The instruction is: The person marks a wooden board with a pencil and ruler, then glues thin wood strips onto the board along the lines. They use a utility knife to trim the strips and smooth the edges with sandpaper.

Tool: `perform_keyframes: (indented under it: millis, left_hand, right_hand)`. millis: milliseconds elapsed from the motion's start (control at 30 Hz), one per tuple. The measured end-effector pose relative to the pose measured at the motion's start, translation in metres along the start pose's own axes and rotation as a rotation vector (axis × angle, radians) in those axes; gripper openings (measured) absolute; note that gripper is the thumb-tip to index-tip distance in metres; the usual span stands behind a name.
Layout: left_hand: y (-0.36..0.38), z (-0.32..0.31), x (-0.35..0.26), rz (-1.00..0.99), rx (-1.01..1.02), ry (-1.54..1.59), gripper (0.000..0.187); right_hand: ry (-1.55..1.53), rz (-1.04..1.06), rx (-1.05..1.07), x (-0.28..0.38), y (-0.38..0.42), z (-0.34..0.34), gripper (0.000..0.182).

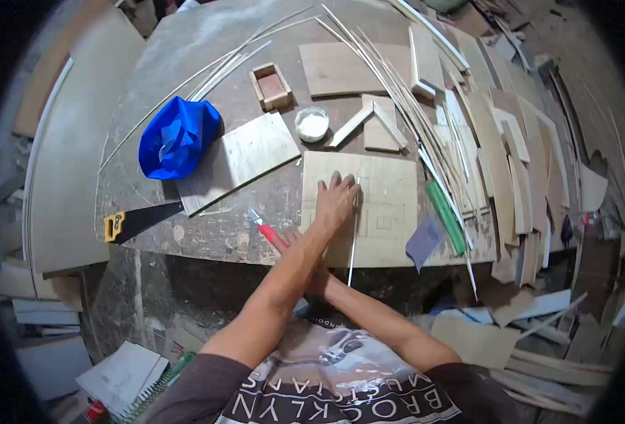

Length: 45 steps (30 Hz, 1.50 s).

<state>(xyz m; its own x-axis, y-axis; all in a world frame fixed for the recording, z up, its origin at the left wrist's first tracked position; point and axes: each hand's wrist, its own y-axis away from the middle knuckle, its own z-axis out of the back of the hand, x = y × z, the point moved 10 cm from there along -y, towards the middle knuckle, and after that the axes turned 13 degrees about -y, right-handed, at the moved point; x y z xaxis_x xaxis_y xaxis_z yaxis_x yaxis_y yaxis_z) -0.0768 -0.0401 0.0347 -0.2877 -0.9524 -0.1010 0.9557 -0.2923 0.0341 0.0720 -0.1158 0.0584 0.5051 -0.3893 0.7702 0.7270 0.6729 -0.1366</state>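
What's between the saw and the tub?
A plank, lying on the table between saw and tub; shows in the head view.

Worn grey-brown wooden counter (206,46): moderately lit, whitish sheen at far left
Glossy blue plastic bag (178,141): highlights, soft shadow to its right
Below counter: dim
Edges: fisheye-bowed, corners black

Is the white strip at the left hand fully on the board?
Partly off: the white strip lies over the marked board, its near end past the front edge.
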Motion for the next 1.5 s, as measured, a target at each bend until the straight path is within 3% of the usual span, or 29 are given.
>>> perform_keyframes:
  millis: [67,133,233,300,367,400,433,467,533,600,633,667,733,767,833,1100,1333,1500]
  left_hand:
    - [0.0,-0.008,0.001,0.154,-0.054,0.062,0.025]
    - [0.004,0.0,-0.008,0.22,-0.077,0.073,0.023]
    - [0.011,-0.009,-0.008,0.322,0.055,0.106,0.018]
    - [0.02,-0.026,-0.004,0.434,0.119,0.233,0.015]
    - [0.017,-0.038,0.0,0.431,0.096,0.28,0.015]
    - [0.02,-0.041,0.003,0.469,0.107,0.332,0.018]
    - [0.022,-0.043,0.005,0.507,0.118,0.386,0.022]
    - [0.027,-0.034,0.006,0.532,0.089,0.388,0.024]
    - [0.035,-0.02,0.003,0.541,0.061,0.449,0.024]
    - [0.041,-0.013,-0.002,0.557,-0.045,0.487,0.021]
    - [0.041,-0.016,-0.008,0.555,-0.047,0.495,0.021]
    - [0.04,-0.017,-0.012,0.56,-0.069,0.449,0.019]
    - [0.041,-0.022,-0.02,0.548,-0.216,0.355,0.017]
    - [0.042,-0.023,-0.022,0.554,-0.218,0.357,0.017]
    - [0.042,-0.03,-0.019,0.618,-0.189,0.363,0.017]
    - [0.053,-0.026,-0.026,0.767,-0.218,0.372,0.016]
    - [0.046,-0.025,-0.047,0.779,-0.145,0.1,0.009]
    - [0.049,-0.026,-0.052,0.845,-0.187,0.047,0.008]
  right_hand:
    - [0.139,-0.232,0.12,-0.024,-0.036,-0.025,0.05]
    - [0.181,-0.147,0.088,-0.018,-0.054,-0.038,0.048]
    - [0.195,-0.073,0.081,-0.006,-0.028,-0.032,0.039]
    - [-0.237,-0.11,0.446,0.011,0.029,-0.023,0.038]
    - [-0.587,0.042,0.349,0.0,0.09,0.006,0.035]
    - [-0.458,-0.023,0.448,-0.038,0.124,-0.013,0.033]
    - [-0.644,-0.572,0.52,-0.034,0.136,0.05,0.031]
    - [-0.652,-0.735,0.532,-0.073,0.171,0.062,0.029]
    - [-0.93,-0.897,0.125,-0.131,0.216,0.107,0.031]
    - [-0.463,-0.679,0.063,-0.16,0.204,0.163,0.032]
    - [-0.263,-0.308,-0.134,-0.152,0.183,0.194,0.032]
    - [-0.285,-0.477,-0.123,-0.15,0.168,0.212,0.031]
    - [-0.204,-0.358,-0.167,-0.155,0.138,0.228,0.031]
    - [-0.136,-0.244,-0.17,-0.168,0.125,0.228,0.031]
    - [-0.116,-0.211,-0.128,-0.175,0.094,0.23,0.031]
    - [-0.065,-0.13,0.035,-0.217,0.032,0.224,0.031]
    - [-0.124,-0.088,0.15,-0.219,0.015,0.237,0.028]
    - [0.048,-0.081,0.27,-0.216,0.003,0.232,0.028]
